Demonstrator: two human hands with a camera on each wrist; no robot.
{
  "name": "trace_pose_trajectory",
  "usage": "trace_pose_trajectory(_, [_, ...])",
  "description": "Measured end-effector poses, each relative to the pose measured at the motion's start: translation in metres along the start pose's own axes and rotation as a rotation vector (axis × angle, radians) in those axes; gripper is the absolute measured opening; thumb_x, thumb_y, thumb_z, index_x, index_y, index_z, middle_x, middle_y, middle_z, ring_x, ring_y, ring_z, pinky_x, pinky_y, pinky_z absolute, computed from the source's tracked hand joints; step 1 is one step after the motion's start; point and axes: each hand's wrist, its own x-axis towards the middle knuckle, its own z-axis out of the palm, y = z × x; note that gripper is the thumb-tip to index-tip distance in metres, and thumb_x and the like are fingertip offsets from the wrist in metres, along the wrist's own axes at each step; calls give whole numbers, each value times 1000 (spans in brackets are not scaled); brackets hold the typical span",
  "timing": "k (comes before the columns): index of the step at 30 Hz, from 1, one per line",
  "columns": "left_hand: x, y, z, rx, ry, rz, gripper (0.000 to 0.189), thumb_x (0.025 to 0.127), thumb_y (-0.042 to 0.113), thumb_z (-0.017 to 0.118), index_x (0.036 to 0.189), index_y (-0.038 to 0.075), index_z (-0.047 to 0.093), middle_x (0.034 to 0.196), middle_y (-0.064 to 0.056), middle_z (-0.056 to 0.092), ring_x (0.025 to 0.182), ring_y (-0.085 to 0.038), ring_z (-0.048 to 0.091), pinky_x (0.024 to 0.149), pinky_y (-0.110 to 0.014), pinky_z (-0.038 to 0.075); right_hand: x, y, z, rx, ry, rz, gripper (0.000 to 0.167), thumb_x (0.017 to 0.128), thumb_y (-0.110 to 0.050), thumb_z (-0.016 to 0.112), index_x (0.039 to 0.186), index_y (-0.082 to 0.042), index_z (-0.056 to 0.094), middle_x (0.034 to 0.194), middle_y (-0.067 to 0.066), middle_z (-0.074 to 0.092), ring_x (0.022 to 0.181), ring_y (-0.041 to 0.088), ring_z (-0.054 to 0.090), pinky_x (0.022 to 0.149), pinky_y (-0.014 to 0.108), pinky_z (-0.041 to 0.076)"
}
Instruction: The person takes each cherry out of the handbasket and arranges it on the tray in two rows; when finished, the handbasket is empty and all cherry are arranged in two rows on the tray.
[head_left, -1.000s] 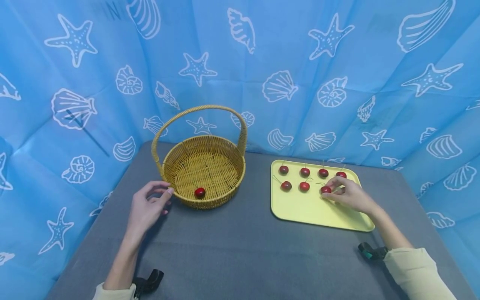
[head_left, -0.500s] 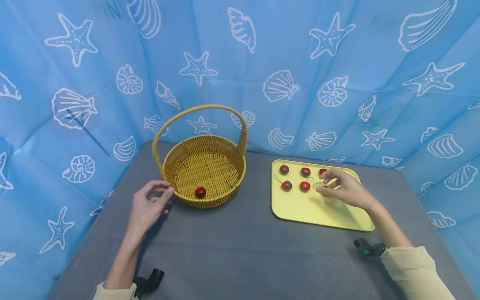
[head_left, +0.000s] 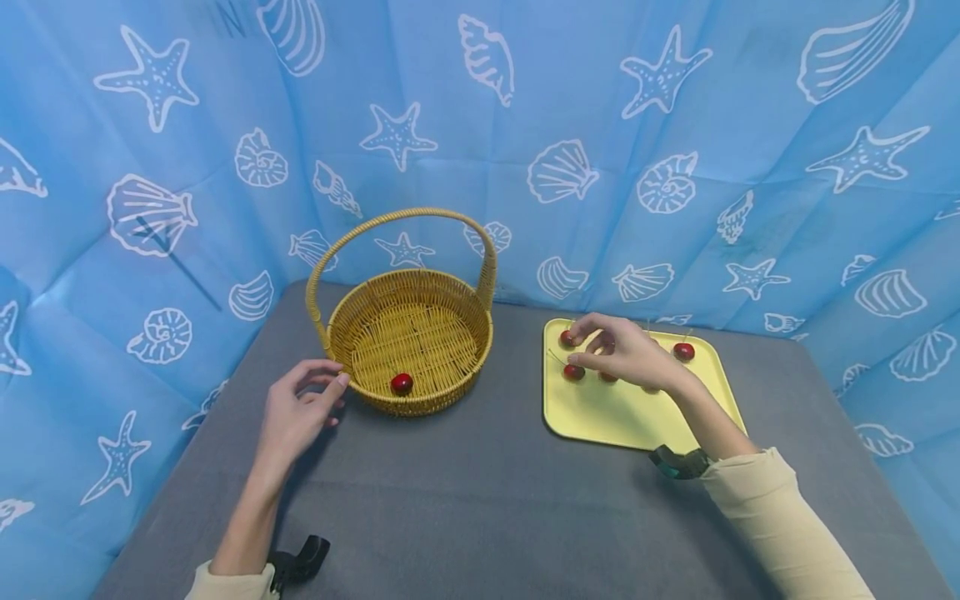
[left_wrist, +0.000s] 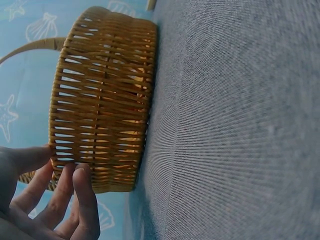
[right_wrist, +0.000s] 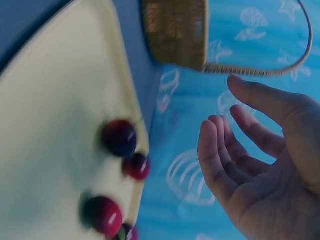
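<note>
My left hand (head_left: 302, 410) is at the near left rim of a round wicker basket (head_left: 411, 407), its thumb and forefinger pinching the rim. Inside the basket, near the front, lies a single red cherry (head_left: 402, 384). My right hand (head_left: 626, 354) hovers over the left half of a yellow tray (head_left: 592, 421), thumb and fingers apart. Nothing shows between them in the right wrist view. Close to its fingertips are a cherry (head_left: 573, 372) and another cherry (head_left: 567, 338) behind it. Hand and forearm partly cover other cherries on the tray.
At the tray's back right sits one more cherry (head_left: 683, 352) with its stem up. The basket's tall handle (head_left: 408, 213) arches above it. A grey cloth (head_left: 480, 517) covers the table, and a blue seashell curtain (head_left: 480, 167) hangs close behind.
My right hand has let go of a cherry on the tray, lifted, and moved left toward the tray's left side. The left hand and basket stay in place.
</note>
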Motion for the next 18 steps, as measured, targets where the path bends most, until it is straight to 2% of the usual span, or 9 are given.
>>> trace_pose_trajectory(2, [0, 0, 0, -1, 0, 0, 35, 107, 28, 72, 135, 8, 68, 122, -20, 71, 84, -18, 77, 66, -32, 69, 8, -10, 5, 5, -26, 4, 31, 100, -23, 81, 125, -11, 69, 117, 18, 70, 93, 29, 71, 51, 31, 54])
trace_pose_trajectory(3, [0, 0, 0, 0, -1, -1, 35, 107, 28, 72, 135, 8, 67, 122, -20, 71, 84, -18, 77, 66, -32, 68, 12, -15, 7, -5, -36, -10, 30, 100, -24, 81, 125, -12, 69, 115, 16, 72, 94, 27, 71, 53, 30, 55])
trace_pose_trajectory(6, [0, 0, 0, 1, -3, -4, 36, 107, 29, 72, 136, 8, 67, 123, -20, 71, 84, -17, 77, 66, -32, 69, 26, -29, 14, -49, -66, -93, 29, 99, -22, 82, 125, -13, 71, 111, 9, 74, 94, 21, 71, 62, 29, 60])
trace_pose_trajectory(9, [0, 1, 0, 4, -3, -5, 36, 107, 29, 72, 136, 8, 67, 123, -20, 71, 84, -18, 77, 66, -30, 68, 42, -43, 21, -74, -97, -199, 29, 98, -15, 82, 124, -10, 71, 113, 9, 76, 99, 20, 74, 87, 34, 66])
trace_pose_trajectory(13, [0, 0, 0, 10, -3, -3, 36, 107, 29, 72, 137, 9, 67, 123, -19, 70, 85, -17, 76, 66, -27, 67, 64, -62, 30, -70, -159, -263, 30, 98, -12, 81, 126, -6, 71, 115, 14, 75, 102, 22, 77, 93, 44, 68])
trace_pose_trajectory(18, [0, -1, 0, 11, -4, 3, 37, 107, 29, 72, 137, 8, 66, 123, -20, 70, 84, -18, 76, 66, -27, 67, 93, -82, 40, -67, -263, -267, 31, 98, -15, 80, 127, -7, 71, 118, 17, 75, 102, 21, 76, 97, 44, 67])
